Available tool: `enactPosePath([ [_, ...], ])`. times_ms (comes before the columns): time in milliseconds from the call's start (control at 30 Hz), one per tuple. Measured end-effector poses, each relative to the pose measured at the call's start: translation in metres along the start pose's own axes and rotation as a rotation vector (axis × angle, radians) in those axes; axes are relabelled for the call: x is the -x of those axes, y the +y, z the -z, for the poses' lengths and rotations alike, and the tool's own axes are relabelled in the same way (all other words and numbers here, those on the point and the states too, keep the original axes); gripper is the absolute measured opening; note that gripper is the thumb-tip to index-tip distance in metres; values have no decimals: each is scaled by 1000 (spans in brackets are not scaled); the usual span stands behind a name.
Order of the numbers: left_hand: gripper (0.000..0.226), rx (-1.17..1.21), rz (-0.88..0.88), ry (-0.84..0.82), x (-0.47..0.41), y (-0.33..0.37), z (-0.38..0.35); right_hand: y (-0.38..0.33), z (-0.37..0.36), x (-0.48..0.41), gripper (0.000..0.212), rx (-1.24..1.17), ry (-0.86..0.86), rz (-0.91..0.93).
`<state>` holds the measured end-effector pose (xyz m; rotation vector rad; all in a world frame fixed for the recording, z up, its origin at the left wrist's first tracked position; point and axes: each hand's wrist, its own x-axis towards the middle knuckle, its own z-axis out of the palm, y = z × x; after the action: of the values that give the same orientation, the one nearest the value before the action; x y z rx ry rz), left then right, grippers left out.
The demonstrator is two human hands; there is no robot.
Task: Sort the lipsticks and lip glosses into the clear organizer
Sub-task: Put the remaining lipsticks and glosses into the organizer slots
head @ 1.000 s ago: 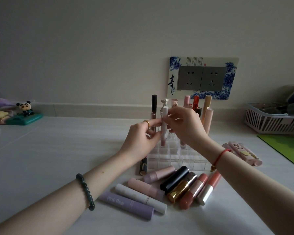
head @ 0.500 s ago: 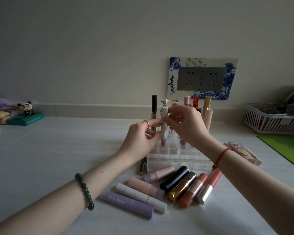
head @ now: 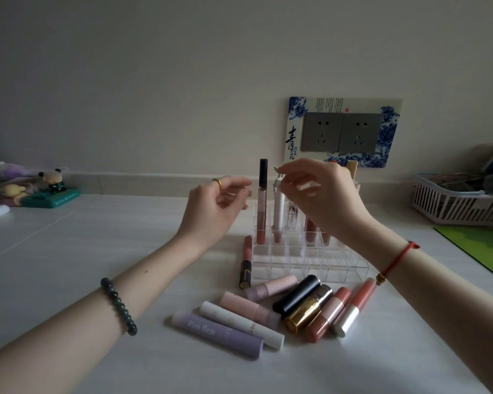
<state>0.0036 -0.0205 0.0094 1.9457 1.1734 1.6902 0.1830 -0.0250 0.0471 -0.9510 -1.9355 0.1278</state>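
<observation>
Both hands have just let go: my left hand is drawn back with loose, empty fingers, my right hand only touches the top of the white lip gloss. It now stands in the back row of the clear organizer; many tubes wait on the desk.

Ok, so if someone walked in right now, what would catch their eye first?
Probably the two hands, left and right, raised over the clear organizer at the centre, where a few tall glosses stand in its back row. Next, the loose lipsticks fanned out on the table in front, led by the purple tube marked Pink Bear.
</observation>
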Motion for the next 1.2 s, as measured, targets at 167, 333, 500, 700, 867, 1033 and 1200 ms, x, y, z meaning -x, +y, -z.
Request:
enactPosePath([
  [167,17,-118,118,-61,0,-22,13,-8,-14,20,23,167,-354,249],
  [333,26,-222,317,-309,11,-53,12,-5,-36,31,28,278,-658,354],
  [500,33,-156,395,-419,17,-67,5,0,-48,31,31,329,-775,375],
  [700,43,-108,387,-508,14,-71,-3,5,-57,28,31,393,-887,475],
  [867,30,-94,357,-483,14,-72,-2,9,-61,24,25,451,-861,574],
  [1033,29,-83,355,-478,14,-70,1,8,-56,26,27,373,-778,606],
  [1200,27,-42,335,-450,9,-62,10,-3,-38,21,21,128,-531,510],
])
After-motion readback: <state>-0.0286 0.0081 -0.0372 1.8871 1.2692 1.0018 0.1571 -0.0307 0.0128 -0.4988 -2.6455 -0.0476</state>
